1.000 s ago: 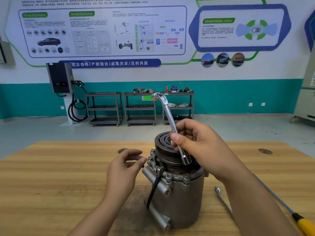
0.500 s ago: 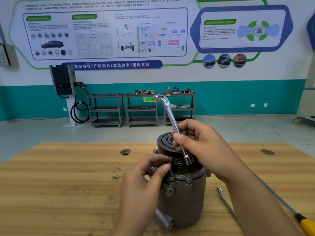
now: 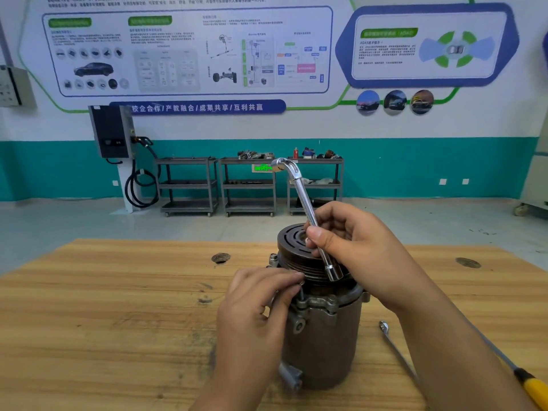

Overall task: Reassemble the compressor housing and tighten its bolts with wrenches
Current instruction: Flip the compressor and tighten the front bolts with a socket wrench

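Note:
The grey compressor housing [image 3: 323, 345] stands upright on the wooden table [image 3: 103, 321], its dark grooved pulley [image 3: 292, 241] on top. My right hand [image 3: 355, 247] grips the shaft of a chrome L-shaped socket wrench [image 3: 308, 215], whose socket end hangs over the pulley's right side. My left hand [image 3: 255, 310] pinches a bolt [image 3: 301, 287] standing in the flange at the housing's upper left edge. The bolt's lower part is hidden by the flange.
A flat spanner [image 3: 394, 348] lies on the table right of the housing, partly under my right forearm. A yellow-handled screwdriver [image 3: 530, 387] lies at the far right. Two round holes [image 3: 221, 258] mark the tabletop. Metal carts [image 3: 249, 185] stand by the far wall.
My left hand moved from the left of the housing onto its flange and now pinches a bolt there. The view shifted slightly. My right hand kept the wrench nearly still.

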